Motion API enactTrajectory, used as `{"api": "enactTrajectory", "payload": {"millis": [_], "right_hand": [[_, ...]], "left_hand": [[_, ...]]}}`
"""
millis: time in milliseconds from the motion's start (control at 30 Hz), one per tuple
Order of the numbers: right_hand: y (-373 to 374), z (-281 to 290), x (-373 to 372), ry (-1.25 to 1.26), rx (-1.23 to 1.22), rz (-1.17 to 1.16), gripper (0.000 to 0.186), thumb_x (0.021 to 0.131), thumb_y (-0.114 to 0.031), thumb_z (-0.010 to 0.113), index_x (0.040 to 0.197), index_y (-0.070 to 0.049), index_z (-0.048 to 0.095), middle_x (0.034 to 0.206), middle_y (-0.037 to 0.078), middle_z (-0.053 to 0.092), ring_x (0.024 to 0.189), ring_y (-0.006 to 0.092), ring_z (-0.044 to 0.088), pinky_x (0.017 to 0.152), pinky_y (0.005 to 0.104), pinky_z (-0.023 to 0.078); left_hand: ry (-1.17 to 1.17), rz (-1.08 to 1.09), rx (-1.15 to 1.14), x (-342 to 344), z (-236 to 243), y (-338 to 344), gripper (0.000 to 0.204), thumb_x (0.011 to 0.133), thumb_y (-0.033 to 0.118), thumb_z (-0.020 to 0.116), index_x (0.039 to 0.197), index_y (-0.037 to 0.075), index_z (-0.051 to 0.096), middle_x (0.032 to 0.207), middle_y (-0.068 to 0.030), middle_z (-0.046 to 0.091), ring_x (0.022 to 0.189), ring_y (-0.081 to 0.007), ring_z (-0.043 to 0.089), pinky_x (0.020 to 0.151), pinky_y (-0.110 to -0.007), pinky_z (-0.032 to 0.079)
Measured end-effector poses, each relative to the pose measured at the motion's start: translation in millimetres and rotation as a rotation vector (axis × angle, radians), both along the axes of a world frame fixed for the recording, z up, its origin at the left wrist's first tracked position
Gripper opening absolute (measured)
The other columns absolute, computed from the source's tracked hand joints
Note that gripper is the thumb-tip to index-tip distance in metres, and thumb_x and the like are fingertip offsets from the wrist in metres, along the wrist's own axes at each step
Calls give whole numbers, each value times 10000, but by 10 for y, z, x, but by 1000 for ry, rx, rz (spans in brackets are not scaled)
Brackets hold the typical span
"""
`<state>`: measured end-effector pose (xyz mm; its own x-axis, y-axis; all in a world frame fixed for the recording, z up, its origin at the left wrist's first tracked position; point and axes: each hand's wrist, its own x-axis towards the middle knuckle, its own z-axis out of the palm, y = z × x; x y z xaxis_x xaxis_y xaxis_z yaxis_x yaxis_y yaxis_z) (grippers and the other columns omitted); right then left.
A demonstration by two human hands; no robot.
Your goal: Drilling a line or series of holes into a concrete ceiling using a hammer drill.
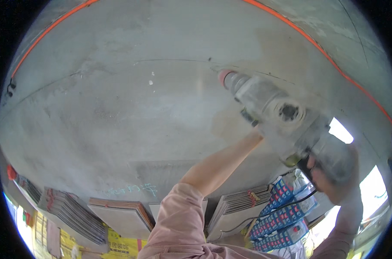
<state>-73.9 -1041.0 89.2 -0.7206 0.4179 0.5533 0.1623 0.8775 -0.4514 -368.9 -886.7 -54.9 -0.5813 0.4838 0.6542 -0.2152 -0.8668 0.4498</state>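
A dusty grey hammer drill (269,103) with a pink-red front collar (224,77) fills the upper right, angled up-left toward a grey concrete surface (118,99). Its bit (215,70) points near a small dark spot and a thin drawn line; whether it touches cannot be told. My right hand (327,179) is closed round the rear handle, beside a black cable (306,197). My left hand (257,131) reaches up behind the drill's front body; its fingers are hidden.
Orange conduits (299,29) cross the concrete above, with black wire ends (11,88) at left. Stacked tiles (118,216) lean along the bottom, over yellow sheeting (124,244). Blue patterned packages (278,216) lie lower right, near bright openings (370,194).
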Motion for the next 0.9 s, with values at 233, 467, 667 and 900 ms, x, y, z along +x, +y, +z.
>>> {"api": "enactTrajectory", "payload": {"millis": [233,467,667,900], "right_hand": [[-19,-1422,439,-126,-106,198,595,730,-228,904,1198,46,660,966,207,715,941,314,742,812,398,565],[-80,-2806,418,-356,-648,348,492,806,-289,832,1161,15,680,951,218,746,898,362,746,794,423,575],[-157,-3756,586,-496,-930,379,479,814,-316,805,1164,-11,686,985,191,754,928,327,742,839,414,567],[-266,-4111,706,-524,-959,426,490,827,-315,774,1213,-30,679,1087,201,747,1014,344,723,916,435,549]], "left_hand": [[-11,-68,-647,455,-3174,-360,345,1003,283,664,1272,68,648,1215,-83,694,1113,-191,645,986,-360,517],[-193,-859,-345,987,-4736,-1988,299,1003,276,665,1244,99,643,1189,-84,687,1140,-211,644,1028,-394,520],[449,-433,-1244,1280,-4707,-3029,401,997,244,638,1358,78,589,1341,-94,637,1235,-231,601,1099,-403,473],[641,-313,-1310,1447,-5465,-3349,635,836,168,716,1430,81,510,1334,-131,601,1266,-275,545,1079,-365,437]]}}
